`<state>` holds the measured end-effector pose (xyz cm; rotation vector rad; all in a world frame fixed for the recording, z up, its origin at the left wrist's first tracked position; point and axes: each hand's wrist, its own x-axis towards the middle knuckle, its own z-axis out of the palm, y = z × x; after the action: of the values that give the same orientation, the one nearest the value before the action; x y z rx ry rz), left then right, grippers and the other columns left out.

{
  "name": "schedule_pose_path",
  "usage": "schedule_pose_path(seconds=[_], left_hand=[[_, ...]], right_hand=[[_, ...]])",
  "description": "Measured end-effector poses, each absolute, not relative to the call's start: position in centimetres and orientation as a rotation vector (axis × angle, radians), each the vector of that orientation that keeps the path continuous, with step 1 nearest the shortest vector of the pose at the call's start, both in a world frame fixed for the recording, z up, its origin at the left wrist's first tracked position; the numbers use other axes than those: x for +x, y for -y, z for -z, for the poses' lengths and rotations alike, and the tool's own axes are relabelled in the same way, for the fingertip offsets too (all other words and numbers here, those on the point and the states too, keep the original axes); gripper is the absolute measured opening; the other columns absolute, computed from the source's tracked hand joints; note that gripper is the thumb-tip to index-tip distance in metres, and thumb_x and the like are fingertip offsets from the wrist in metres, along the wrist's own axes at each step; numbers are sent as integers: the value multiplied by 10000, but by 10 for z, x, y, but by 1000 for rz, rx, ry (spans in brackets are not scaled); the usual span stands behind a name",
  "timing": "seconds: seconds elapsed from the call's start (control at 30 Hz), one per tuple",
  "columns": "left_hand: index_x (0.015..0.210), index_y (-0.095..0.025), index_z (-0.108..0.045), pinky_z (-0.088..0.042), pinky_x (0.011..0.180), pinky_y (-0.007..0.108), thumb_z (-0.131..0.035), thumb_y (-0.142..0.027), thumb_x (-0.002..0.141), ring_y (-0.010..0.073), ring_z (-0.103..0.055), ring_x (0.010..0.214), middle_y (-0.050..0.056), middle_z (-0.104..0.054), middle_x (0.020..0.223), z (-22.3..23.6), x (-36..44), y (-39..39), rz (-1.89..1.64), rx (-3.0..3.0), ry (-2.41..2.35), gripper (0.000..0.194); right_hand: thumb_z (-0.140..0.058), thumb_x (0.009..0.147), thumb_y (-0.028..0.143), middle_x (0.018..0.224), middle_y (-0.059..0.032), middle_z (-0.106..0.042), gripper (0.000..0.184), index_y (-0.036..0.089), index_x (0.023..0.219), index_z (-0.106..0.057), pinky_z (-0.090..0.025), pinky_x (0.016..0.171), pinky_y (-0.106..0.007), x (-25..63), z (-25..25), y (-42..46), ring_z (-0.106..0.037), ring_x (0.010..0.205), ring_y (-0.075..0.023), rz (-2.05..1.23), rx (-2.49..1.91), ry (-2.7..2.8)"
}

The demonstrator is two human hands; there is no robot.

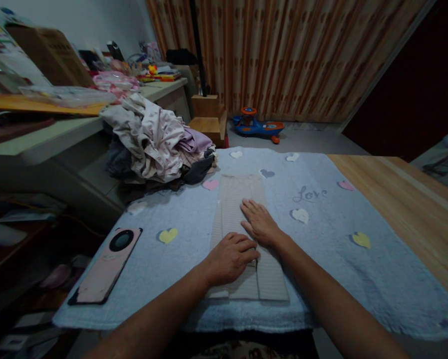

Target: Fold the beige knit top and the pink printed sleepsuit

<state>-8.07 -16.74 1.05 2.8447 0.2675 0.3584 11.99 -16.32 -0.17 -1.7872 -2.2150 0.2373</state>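
Note:
A light grey, finely striped garment (242, 192) lies folded into a long narrow shape on the pale blue blanket (323, 269). Its exact kind cannot be told from the folds. My left hand (231, 257) is closed on the garment's lower half, with curled fingers at a fold edge near the middle. My right hand (260, 223) rests just above it, fingers stretched out flat on the cloth along the right side. The palms hide part of the folds beneath them.
A pink phone (108, 267) lies face down at the left of the blanket. Heaped clothes (156, 142) sit at the back left, beside a cluttered desk (59, 134). Bare wooden tabletop (403, 189) shows at right. A blue ride-on toy (257, 127) stands on the floor beyond.

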Motion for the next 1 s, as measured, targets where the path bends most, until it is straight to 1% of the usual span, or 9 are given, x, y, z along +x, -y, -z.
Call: schedule_pose_path(seconds=[0.1, 0.2, 0.27, 0.47, 0.63, 0.7, 0.83, 0.9, 1.0], left_hand=[[1209, -281, -598, -367, 962, 376, -578, -178, 899, 228, -536, 1123, 7, -639, 1259, -10, -80, 167, -353, 2823, -253, 327], [1216, -285, -591, -368, 965, 378, -572, -176, 902, 219, -539, 1133, -1, -640, 1260, -10, -80, 166, -344, 2796, -255, 333], [1219, -288, -589, -371, 967, 378, -560, -179, 910, 214, -540, 1142, -2, -639, 1262, -9, -80, 166, -353, 2779, -260, 329], [1217, -283, -588, -392, 989, 394, -526, -153, 902, 204, -555, 1146, 11, -641, 1259, -7, -83, 166, -414, 2665, -266, 346], [1282, -230, -558, -424, 1044, 413, -558, -275, 911, 217, -545, 1208, 78, -601, 1326, -14, -83, 160, -536, 2521, -386, 373], [1293, -218, -552, -415, 1077, 431, -539, -285, 927, 225, -523, 1254, 94, -580, 1365, -18, -79, 151, -567, 2540, -478, 372], [1376, -186, -483, -365, 1146, 465, -450, -185, 941, 229, -435, 1377, 120, -510, 1463, -15, -68, 116, -605, 2640, -692, 436], [1389, -171, -472, -356, 1156, 478, -424, -152, 931, 235, -403, 1409, 135, -464, 1506, -8, -63, 94, -562, 2691, -820, 461], [1400, -139, -464, -350, 1163, 449, -412, -150, 927, 234, -393, 1422, 150, -430, 1531, 4, -60, 68, -454, 2745, -928, 476]], right_hand=[[-466, 974, 348, 1602, -141, -291, 580, 122, 1501, -381, -227, 1191, -498, 123, -1, 153, -245, 1483, -292, -250, -1830, 2249], [-426, 987, 384, 1595, -165, -296, 602, 82, 1504, -365, -224, 1193, -456, 126, -5, 137, -259, 1478, -278, -253, -1891, 2223], [-408, 990, 411, 1599, -173, -281, 619, 77, 1508, -355, -215, 1193, -448, 127, -3, 127, -251, 1481, -272, -235, -1941, 2177], [-386, 990, 454, 1622, -139, -231, 648, 103, 1530, -323, -172, 1202, -449, 126, 7, 120, -198, 1498, -270, -164, -1998, 2144], [-398, 983, 446, 1619, -136, -245, 648, 108, 1531, -323, -171, 1202, -439, 125, 10, 123, -198, 1499, -251, -117, -2001, 2133], [-410, 977, 438, 1617, -151, -242, 665, 84, 1531, -313, -170, 1203, -439, 125, 12, 123, -202, 1497, -258, -100, -2026, 2096], [-400, 974, 428, 1615, -192, -222, 698, 17, 1527, -285, -162, 1206, -436, 124, 14, 124, -180, 1502, -285, -56, -2077, 2035], [-397, 972, 435, 1615, -186, -228, 697, 26, 1527, -291, -164, 1205, -437, 124, 14, 124, -179, 1502, -282, -45, -2074, 2030], [-400, 964, 434, 1623, -148, -223, 692, 68, 1539, -282, -167, 1203, -443, 123, 13, 124, -164, 1507, -263, -46, -2073, 2031]])
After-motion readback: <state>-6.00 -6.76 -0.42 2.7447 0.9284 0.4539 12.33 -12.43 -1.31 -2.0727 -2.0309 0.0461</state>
